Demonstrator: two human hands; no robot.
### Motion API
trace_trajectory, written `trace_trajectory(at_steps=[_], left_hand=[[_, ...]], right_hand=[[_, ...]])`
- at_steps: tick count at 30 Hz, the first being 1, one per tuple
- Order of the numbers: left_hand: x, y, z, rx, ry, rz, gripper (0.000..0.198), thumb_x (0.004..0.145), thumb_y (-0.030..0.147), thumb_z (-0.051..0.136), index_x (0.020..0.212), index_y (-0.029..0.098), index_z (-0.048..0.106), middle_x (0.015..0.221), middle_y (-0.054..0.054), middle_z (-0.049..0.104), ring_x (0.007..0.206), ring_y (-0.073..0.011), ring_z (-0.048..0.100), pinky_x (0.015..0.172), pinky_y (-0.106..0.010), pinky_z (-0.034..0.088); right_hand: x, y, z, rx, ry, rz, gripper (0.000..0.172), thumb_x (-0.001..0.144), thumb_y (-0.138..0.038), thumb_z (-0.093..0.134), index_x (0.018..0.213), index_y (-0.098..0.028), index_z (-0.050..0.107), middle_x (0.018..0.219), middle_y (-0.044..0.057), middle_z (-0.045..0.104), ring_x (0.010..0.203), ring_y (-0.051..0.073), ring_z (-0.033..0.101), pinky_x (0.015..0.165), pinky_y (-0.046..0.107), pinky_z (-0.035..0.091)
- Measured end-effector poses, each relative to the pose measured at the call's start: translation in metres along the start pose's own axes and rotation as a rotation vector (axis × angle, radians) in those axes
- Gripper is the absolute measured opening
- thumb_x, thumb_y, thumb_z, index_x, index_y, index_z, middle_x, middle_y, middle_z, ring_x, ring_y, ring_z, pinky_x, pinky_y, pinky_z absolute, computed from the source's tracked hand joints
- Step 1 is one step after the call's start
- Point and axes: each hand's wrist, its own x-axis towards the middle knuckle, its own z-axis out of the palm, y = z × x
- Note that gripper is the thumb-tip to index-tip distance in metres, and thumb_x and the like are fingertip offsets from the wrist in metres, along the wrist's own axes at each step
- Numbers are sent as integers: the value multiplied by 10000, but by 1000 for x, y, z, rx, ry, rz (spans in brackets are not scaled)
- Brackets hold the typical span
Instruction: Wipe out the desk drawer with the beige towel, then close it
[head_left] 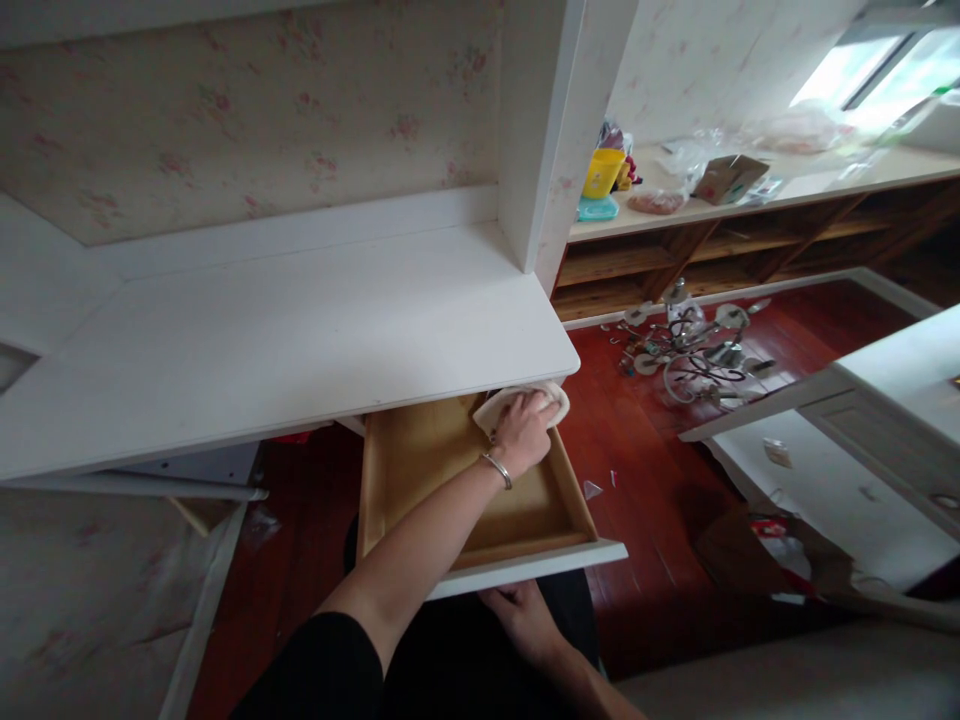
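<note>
A shallow wooden drawer with a white front is pulled out from under a white desk. Reaching across it, my left hand presses a pale cloth onto the right side wall near the back, fingers closed on the cloth. A silver bracelet circles that wrist. Below the white front, my right hand is curled against its lower edge, with the fingertips partly hidden. The drawer's bottom is bare wood where it shows; my left forearm covers part of it.
A chandelier lies on the red wooden floor at right, beyond small scraps. A low shelf unit carries a yellow bucket, an open box and plastic bags. White furniture and a cardboard box stand at right.
</note>
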Motion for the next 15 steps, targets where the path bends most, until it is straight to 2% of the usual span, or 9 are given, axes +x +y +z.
trace_trajectory(at_steps=[3, 7, 11, 15], left_hand=[[-15, 13, 1, 28, -30, 132, 472, 852, 129, 409, 1278, 269, 557, 1355, -49, 466, 1184, -246, 415, 1016, -383, 386], [-36, 24, -2, 19, -97, 227, 468, 853, 133, 418, 1284, 263, 546, 1316, -56, 495, 1139, -224, 452, 993, -359, 401], [-59, 35, -9, -8, -185, 257, 475, 842, 132, 421, 1267, 293, 557, 1267, -51, 529, 1031, -216, 508, 852, -337, 469], [-83, 49, -9, -38, -236, 326, 397, 832, 160, 459, 1181, 289, 598, 1180, -49, 573, 968, -224, 535, 758, -332, 480]], right_hand=[[-1, -2, 1, 20, -3, -32, 472, 855, -584, 526, 801, -169, 746, 797, 40, 700, 877, 254, 624, 865, 361, 454], [-2, -1, 2, 21, 3, -47, 456, 857, -568, 539, 802, -165, 746, 801, 39, 703, 848, 242, 622, 847, 356, 457], [-2, 2, 4, 43, 26, -32, 438, 845, -552, 565, 753, -157, 730, 754, 32, 688, 788, 234, 610, 780, 345, 470], [-1, 2, 3, 50, 31, -55, 431, 826, -565, 577, 769, -165, 726, 774, 48, 690, 803, 252, 607, 814, 383, 468]])
